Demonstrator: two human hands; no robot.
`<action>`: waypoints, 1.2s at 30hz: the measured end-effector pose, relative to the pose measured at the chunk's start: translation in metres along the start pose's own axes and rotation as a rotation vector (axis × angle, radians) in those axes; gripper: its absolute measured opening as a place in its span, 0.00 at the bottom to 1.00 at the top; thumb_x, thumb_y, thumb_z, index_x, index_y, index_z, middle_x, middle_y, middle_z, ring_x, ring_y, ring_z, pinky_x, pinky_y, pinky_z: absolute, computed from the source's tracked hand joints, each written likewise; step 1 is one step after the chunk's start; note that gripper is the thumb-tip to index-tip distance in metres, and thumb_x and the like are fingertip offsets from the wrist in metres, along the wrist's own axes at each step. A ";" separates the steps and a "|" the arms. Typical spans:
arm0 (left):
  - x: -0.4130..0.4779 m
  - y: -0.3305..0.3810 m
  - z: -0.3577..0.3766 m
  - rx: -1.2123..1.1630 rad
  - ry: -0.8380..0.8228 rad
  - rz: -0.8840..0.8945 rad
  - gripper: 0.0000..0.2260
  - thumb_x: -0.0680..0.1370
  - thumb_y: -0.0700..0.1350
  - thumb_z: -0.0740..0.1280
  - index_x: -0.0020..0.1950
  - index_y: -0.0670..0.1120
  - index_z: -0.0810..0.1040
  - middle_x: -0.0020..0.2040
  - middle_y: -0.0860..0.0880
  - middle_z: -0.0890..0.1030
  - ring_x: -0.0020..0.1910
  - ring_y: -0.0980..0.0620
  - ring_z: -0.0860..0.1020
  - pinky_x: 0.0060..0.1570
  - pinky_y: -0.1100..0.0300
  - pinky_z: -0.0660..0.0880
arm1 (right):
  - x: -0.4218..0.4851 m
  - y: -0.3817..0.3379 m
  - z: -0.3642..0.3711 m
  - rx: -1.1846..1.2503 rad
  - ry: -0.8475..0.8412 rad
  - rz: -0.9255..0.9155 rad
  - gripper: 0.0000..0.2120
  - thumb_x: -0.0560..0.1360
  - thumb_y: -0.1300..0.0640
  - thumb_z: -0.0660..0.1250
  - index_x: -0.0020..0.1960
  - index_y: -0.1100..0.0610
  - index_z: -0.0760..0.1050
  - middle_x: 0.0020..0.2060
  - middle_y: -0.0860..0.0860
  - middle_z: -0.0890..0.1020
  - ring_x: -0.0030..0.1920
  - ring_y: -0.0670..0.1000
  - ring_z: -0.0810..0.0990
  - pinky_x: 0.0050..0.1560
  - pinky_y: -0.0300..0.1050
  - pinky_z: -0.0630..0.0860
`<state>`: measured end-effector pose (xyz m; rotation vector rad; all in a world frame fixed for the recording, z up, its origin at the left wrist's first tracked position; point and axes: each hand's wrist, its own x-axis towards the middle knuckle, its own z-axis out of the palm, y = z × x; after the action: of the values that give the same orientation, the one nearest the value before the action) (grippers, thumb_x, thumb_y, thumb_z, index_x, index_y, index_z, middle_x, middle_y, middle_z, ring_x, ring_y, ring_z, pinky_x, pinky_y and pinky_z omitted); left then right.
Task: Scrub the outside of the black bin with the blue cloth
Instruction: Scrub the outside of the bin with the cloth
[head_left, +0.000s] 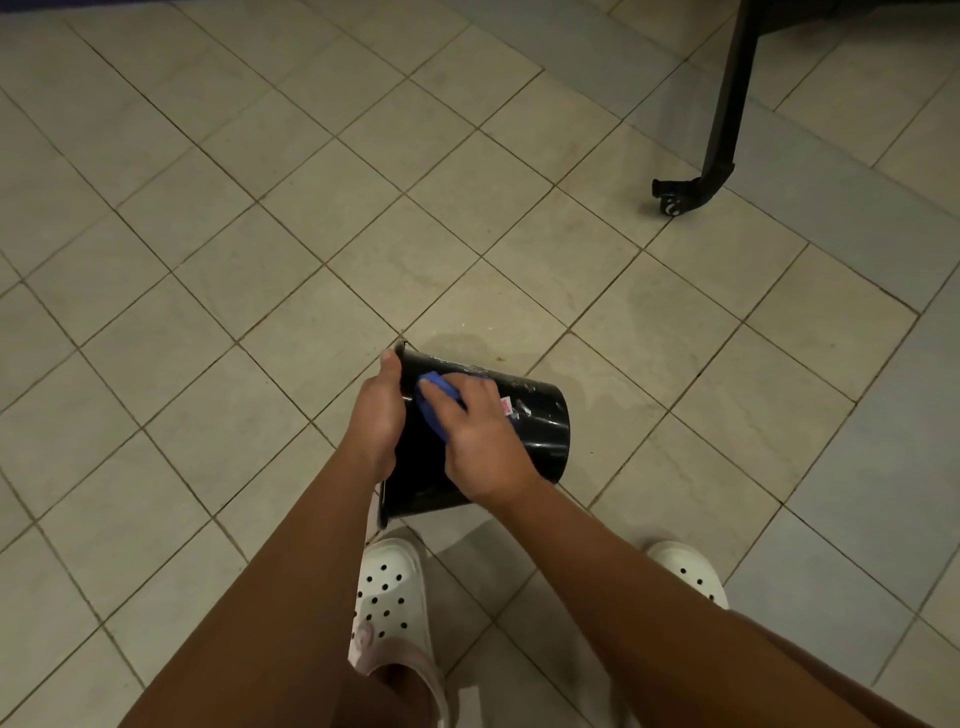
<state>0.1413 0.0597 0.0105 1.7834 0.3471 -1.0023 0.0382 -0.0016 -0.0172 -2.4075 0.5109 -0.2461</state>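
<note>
So, 2 hands, both busy. The left hand (376, 415) is clamped on the open rim of the black bin (540, 431), thumb up at the top of the rim and the rest of the hand wrapped round the edge. The right hand (478, 436) has its fingers bent over the blue cloth (434, 400) and is pressing it onto the bin's outer wall, right next to the rim and almost touching the left hand.

There's only 1 bin and 1 cloth. The bin is tipped on its side, mouth toward the left hand, base pointing off to the right. There are pale smears or droplets along its upper side and 1 small sticker (506, 405) just past the right hand's knuckles. It sits over the tiled floor (208, 260) just ahead of the feet. Honestly can't tell if it's touching the tiles or held slightly off them.

Below that are 2 white clogs (389, 597) with holes, 1 under each arm. Well away at the floor's far right stands 1 black furniture leg (727, 104) with a curved foot.
</note>
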 end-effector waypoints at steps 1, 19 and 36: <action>0.000 0.000 0.000 0.011 0.007 0.006 0.28 0.82 0.63 0.51 0.55 0.45 0.81 0.51 0.39 0.84 0.52 0.40 0.82 0.60 0.43 0.76 | 0.002 0.005 -0.003 0.000 0.015 0.053 0.30 0.67 0.69 0.68 0.68 0.63 0.67 0.59 0.63 0.72 0.59 0.62 0.70 0.59 0.54 0.72; 0.000 -0.001 -0.005 0.125 0.066 0.021 0.22 0.83 0.61 0.51 0.54 0.47 0.77 0.50 0.40 0.81 0.50 0.41 0.80 0.54 0.47 0.77 | -0.014 0.027 0.001 0.062 0.008 0.227 0.26 0.75 0.62 0.63 0.71 0.59 0.63 0.64 0.60 0.69 0.64 0.59 0.67 0.66 0.52 0.68; 0.002 -0.005 -0.008 0.149 0.078 0.005 0.23 0.83 0.62 0.52 0.60 0.45 0.75 0.52 0.40 0.80 0.52 0.41 0.79 0.57 0.45 0.75 | -0.018 0.035 -0.002 0.059 0.027 0.212 0.23 0.72 0.64 0.65 0.67 0.59 0.70 0.60 0.58 0.73 0.61 0.58 0.70 0.62 0.48 0.69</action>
<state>0.1432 0.0683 0.0074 1.9605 0.3239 -0.9779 0.0107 -0.0197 -0.0388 -2.2748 0.7548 -0.1984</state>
